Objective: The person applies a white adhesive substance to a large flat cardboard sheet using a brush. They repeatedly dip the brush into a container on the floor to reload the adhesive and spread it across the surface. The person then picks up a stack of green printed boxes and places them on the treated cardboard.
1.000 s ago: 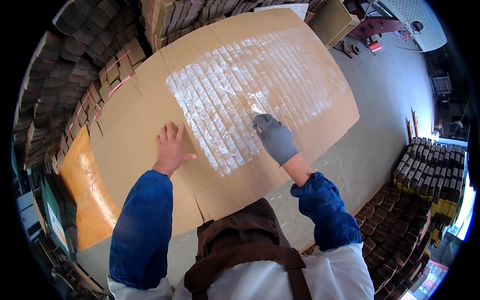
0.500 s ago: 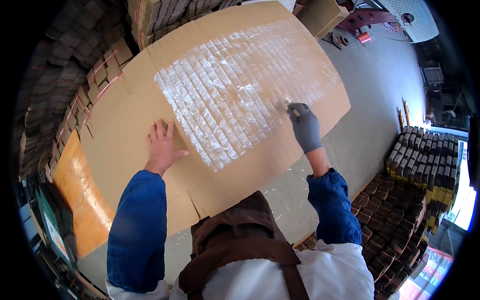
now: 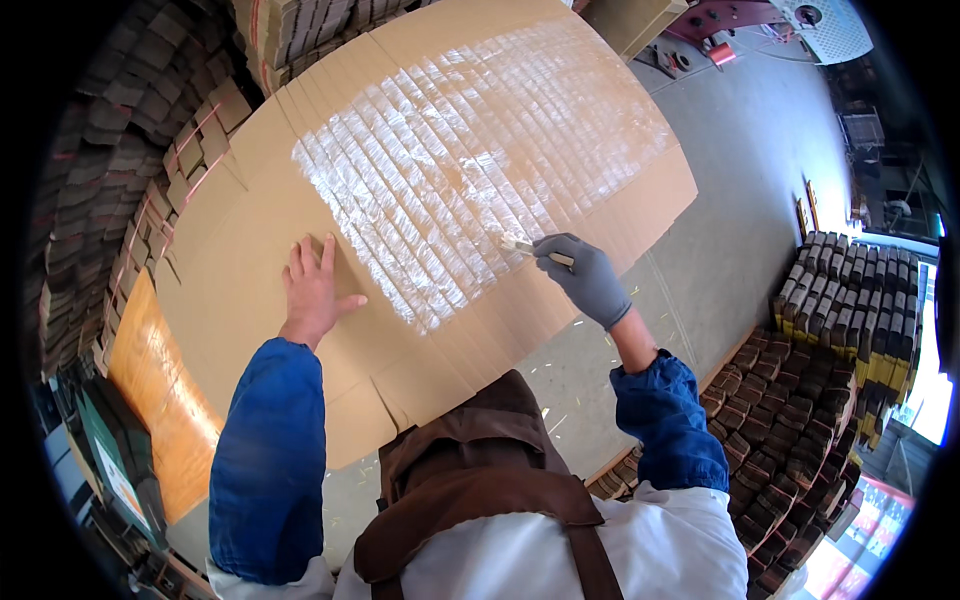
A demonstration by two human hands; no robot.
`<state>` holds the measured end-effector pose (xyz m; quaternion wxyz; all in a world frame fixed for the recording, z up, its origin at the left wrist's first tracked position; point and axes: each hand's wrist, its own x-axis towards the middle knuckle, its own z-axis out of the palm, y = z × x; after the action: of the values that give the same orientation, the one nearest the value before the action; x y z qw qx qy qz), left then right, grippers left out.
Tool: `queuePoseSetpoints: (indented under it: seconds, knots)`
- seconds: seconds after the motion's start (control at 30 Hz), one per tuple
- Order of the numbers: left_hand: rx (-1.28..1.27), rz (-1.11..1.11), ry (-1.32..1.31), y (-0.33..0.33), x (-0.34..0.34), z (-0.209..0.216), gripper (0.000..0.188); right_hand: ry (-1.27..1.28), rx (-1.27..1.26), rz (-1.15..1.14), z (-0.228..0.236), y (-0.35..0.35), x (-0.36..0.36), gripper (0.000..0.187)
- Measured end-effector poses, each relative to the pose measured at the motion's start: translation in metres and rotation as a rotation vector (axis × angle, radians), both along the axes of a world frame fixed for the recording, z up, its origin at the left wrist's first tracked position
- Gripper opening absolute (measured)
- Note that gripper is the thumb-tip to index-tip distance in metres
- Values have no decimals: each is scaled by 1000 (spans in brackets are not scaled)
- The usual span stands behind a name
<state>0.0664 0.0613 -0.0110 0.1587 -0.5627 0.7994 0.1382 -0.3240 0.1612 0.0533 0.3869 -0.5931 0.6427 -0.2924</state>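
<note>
A large brown cardboard sheet (image 3: 240, 270) spreads out in front of me. Rows of thin, narrow strips coated with a shiny white paste (image 3: 420, 160) cover its middle. My right hand (image 3: 588, 278), in a grey glove, is closed around the handle of a paintbrush (image 3: 530, 247). The brush's whitish bristles touch the coated strips near their near right side. Bare and spread flat, my left hand (image 3: 313, 292) rests on the plain cardboard left of the strips and holds nothing.
Stacks of bundled cardboard pieces (image 3: 215, 135) stand along the left and far side. Dark bundled stacks (image 3: 780, 430) fill the right. An orange-brown board (image 3: 165, 390) lies at the left. A dark red machine (image 3: 725, 20) stands at the far right on the grey floor (image 3: 740, 150).
My right hand has moved left and nearer, drawing the brush across the strips; the brush now shows more plainly. My left hand stays in place on the cardboard. The view has shifted slightly.
</note>
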Motion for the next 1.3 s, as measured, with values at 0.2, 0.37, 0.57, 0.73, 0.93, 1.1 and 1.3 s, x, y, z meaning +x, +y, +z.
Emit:
queuePoseSetpoints:
  seconds: [0.2,0.37,0.57,0.73,0.93,1.1,1.3]
  knots:
    - [18,19,7,-3,-3,6,113,226,-142,77,-6,-6,-8,19]
    - [23,20,26,-1,-2,4,114,488,-74,84,-23,-23,-21,15]
    - [44,28,24,-5,-5,6,114,533,-184,51,-27,-66,6,15]
    - [50,35,15,-3,0,3,116,486,-186,-41,-41,-103,-17,13]
    - [42,27,22,-3,-1,4,117,524,-84,-171,-34,-148,-37,12]
    - [45,33,27,-3,-2,4,118,384,-226,-25,-37,-161,-36,11]
    - [79,72,45,-5,-1,7,118,191,-293,-105,-27,-228,-41,11]
